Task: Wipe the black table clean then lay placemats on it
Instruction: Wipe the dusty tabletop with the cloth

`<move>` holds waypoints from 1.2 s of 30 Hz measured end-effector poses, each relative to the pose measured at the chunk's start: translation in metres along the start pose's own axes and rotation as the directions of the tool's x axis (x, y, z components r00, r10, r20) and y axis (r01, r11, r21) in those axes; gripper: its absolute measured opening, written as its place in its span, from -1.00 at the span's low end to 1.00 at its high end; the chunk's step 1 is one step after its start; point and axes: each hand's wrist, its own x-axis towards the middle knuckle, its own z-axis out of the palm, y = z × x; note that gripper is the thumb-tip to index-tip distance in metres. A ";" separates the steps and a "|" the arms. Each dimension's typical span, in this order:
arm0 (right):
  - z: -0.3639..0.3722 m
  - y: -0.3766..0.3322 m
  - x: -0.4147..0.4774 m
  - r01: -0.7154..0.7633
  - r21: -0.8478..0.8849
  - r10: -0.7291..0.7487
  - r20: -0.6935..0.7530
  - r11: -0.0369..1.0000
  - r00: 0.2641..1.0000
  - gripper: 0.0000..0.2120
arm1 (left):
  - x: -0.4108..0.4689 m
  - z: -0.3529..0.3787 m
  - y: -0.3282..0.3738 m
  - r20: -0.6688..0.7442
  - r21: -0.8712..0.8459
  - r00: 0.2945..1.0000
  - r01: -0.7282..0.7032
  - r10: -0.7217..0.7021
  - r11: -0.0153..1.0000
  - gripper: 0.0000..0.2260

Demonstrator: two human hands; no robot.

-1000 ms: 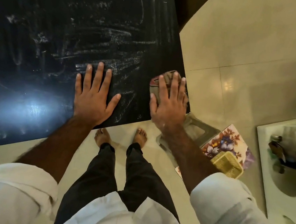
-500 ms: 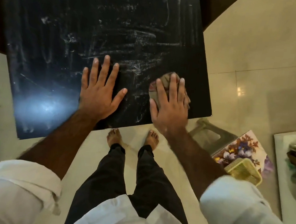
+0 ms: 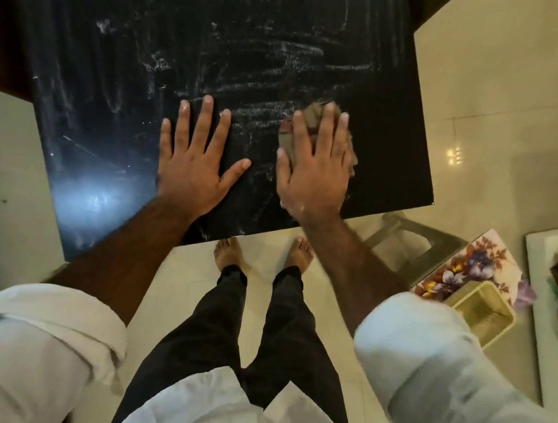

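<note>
The black table (image 3: 115, 56) fills the upper part of the head view, its top streaked with whitish smears. My left hand (image 3: 193, 161) lies flat on it near the front edge, fingers spread, holding nothing. My right hand (image 3: 313, 170) presses flat on a crumpled brown-grey cloth (image 3: 312, 115) near the table's front right corner; only the cloth's edges show around my fingers. A floral placemat (image 3: 472, 259) lies low at the right, off the table, partly under a woven yellow basket (image 3: 480, 311).
A grey plastic stool (image 3: 402, 238) stands under the table's right corner. A white basin (image 3: 536, 307) with dark items in it sits at the far right. My bare feet (image 3: 263, 251) stand on the pale tiled floor just below the table's front edge.
My right hand has slid the cloth leftwards, away from the table's right edge and towards my left hand. The left hand has stayed flat on the table.
</note>
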 end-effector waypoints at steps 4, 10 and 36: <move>0.000 0.014 -0.067 0.029 -0.004 -0.029 0.045 1.000 0.999 -0.33 | -0.002 -0.004 -0.018 -0.021 0.019 0.998 -0.054 0.055 0.998 -0.29; -0.007 0.040 -0.022 -0.160 -0.017 0.161 0.023 0.987 0.987 -0.33 | -0.008 -0.004 -0.041 -0.039 0.029 0.995 -0.094 0.095 0.995 -0.30; 0.003 -0.044 0.051 -0.049 0.009 0.049 -0.042 0.999 0.998 -0.32 | -0.005 -0.005 -0.044 0.020 0.004 0.997 -0.078 0.078 0.997 -0.34</move>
